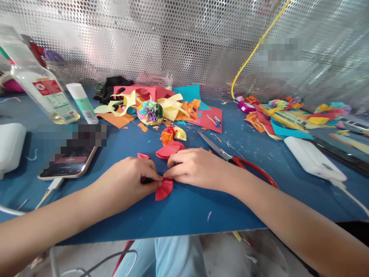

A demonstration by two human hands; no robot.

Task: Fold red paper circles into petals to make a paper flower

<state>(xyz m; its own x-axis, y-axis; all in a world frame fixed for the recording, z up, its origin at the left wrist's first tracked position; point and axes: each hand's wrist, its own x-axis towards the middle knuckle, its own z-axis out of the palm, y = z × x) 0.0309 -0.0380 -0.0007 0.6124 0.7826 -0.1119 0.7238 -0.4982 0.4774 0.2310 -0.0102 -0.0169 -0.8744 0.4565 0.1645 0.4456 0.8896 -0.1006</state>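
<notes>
Both hands meet over a pleated red paper piece (165,189) near the front of the blue table. My left hand (133,177) pinches its upper edge between thumb and fingers. My right hand (196,167) has its fingers bent, with thumb and fingertip closed on the same paper from the other side. Just behind the right fingers lies a folded red paper piece (170,149). A small red scrap (143,156) shows behind the left hand. Beyond are a crumpled orange paper flower (167,136) and a yellow paper piece (180,133). Red-handled scissors (236,157) lie partly under the right forearm.
A multicoloured paper ball (150,112) sits before cut paper sheets (198,96). To the left are a phone (73,159), a glue stick (82,103) and a clear bottle (43,80). A white power bank (314,158) with a cable lies right. Perforated sheeting (178,42) stands behind.
</notes>
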